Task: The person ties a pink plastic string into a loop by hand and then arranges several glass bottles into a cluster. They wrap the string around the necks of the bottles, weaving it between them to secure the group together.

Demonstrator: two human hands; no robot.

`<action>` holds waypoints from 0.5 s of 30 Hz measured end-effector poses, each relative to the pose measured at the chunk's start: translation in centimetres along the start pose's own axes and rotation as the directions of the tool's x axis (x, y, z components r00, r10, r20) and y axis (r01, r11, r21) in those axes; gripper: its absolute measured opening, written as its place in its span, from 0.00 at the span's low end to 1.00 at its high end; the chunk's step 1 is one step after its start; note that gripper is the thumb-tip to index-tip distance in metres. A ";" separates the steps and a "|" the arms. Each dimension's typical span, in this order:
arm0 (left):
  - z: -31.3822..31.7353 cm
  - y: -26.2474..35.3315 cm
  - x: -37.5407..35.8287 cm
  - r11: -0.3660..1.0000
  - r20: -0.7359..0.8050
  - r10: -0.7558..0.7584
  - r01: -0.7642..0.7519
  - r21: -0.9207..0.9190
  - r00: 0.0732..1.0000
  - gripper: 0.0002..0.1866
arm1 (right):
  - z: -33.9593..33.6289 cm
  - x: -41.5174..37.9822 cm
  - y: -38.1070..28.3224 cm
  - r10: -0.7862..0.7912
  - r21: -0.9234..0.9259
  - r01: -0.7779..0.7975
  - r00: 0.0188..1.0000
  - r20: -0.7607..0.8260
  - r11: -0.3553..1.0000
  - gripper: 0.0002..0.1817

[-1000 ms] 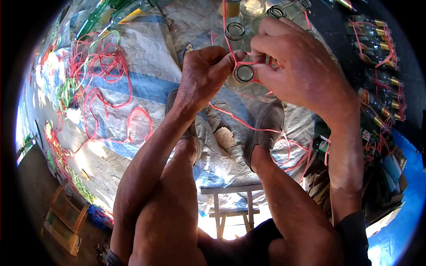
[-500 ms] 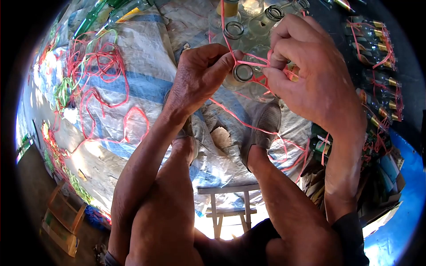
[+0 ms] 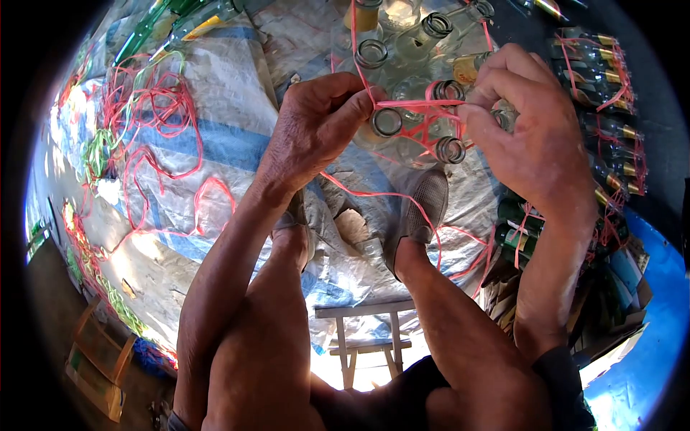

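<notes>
Several clear glass bottles (image 3: 387,123) stand upright in a cluster, with pink plastic twine (image 3: 420,103) wound between and around their necks. My left hand (image 3: 327,118) pinches the twine between thumb and forefinger beside the nearest bottle's mouth. From that pinch one strand runs up past the far bottles, and another strand trails below toward my shoes. On the other side of the cluster, my right hand (image 3: 528,122) is closed on the twine, which stretches nearly straight between both hands. The fingertips of the right hand are partly hidden behind its knuckles.
Loose pink twine (image 3: 162,108) lies tangled on the white and blue sheet (image 3: 230,144). Green bottles (image 3: 147,29) lie at the upper left. Tied bundles of bottles (image 3: 593,68) are at the right, above stacked cardboard (image 3: 507,291). A small wooden stool (image 3: 366,310) is between my legs.
My right hand has moved right, away from my left hand, drawing the twine out straighter. More bottle mouths now show between the hands. My left hand keeps its pinch.
</notes>
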State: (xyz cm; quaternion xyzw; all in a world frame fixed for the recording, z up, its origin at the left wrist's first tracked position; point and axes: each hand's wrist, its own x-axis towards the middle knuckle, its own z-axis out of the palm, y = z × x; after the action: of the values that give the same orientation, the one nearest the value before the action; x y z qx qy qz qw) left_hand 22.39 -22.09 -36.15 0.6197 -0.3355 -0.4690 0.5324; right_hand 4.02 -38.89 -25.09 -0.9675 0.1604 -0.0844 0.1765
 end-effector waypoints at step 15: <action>0.0 0.3 0.0 0.999 -0.012 0.042 -0.042 0.015 0.999 0.14 | 1.7 -0.1 0.3 0.127 0.017 -0.126 0.985 -0.116 0.992 0.03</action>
State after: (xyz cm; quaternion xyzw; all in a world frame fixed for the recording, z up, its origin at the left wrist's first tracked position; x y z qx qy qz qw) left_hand 22.39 -22.12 -35.86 0.6193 -0.3485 -0.4514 0.5396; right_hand 4.17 -38.60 -26.79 -0.9479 0.2313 -0.1304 0.1762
